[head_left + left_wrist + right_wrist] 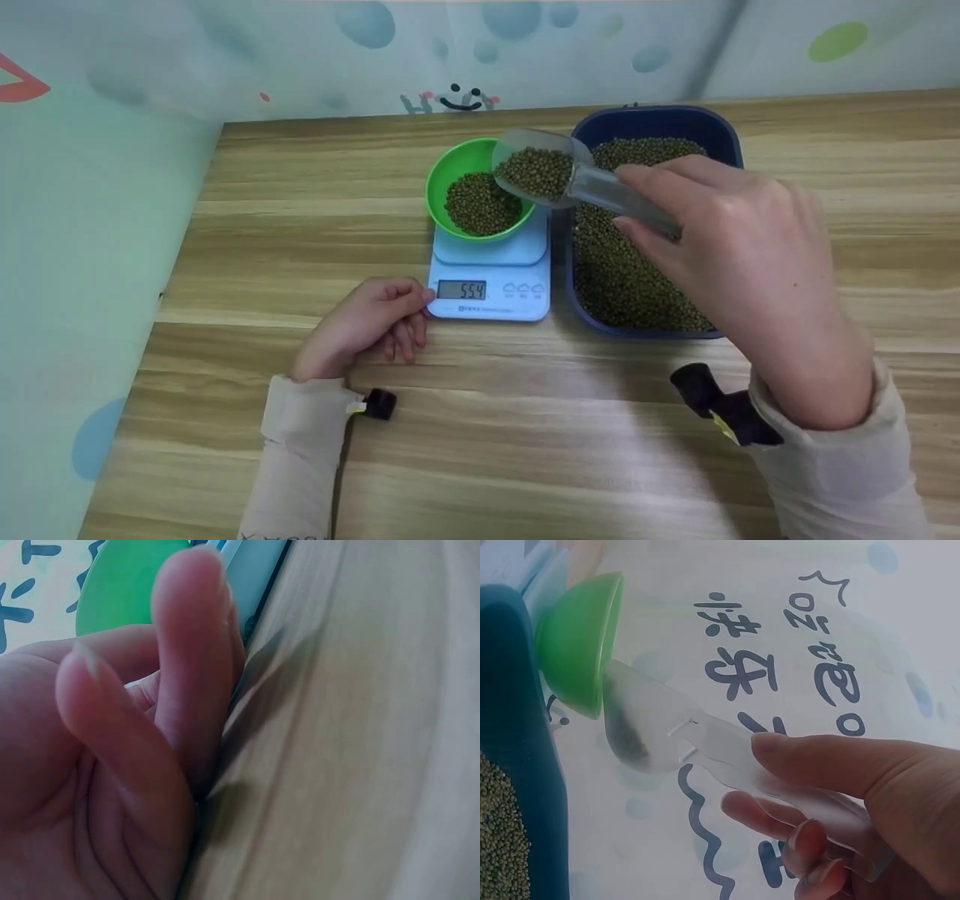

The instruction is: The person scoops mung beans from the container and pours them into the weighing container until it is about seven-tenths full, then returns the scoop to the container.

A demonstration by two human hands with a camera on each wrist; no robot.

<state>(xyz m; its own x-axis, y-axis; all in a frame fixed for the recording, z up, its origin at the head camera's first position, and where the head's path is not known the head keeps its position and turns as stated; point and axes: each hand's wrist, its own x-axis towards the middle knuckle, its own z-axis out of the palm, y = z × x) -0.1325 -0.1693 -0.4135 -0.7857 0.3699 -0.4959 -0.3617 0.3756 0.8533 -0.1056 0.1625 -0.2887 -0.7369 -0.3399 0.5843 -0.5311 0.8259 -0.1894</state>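
My right hand (750, 232) grips the handle of a clear plastic scoop (615, 191), thumb on top and fingers curled beneath. Small greenish-brown beans (536, 172) fill the scoop, whose lip hangs over the right rim of a green bowl (457, 161). More such beans lie in the bowl, which stands on a light blue kitchen scale (491, 307) reading about 554; any decimal point is hard to tell. Resting on the table, my left hand (375, 319) has loosely bent fingers, and a fingertip touches the scale's left edge beside the display. The right wrist view shows the scoop (645, 720) against the bowl's side (577, 645).
A dark blue tub (731, 139) of the same beans stands right of the scale, partly under my right hand. Behind the wooden table (315, 187) hangs a pale printed sheet (300, 52). Black wrist cameras sit on both sleeves.
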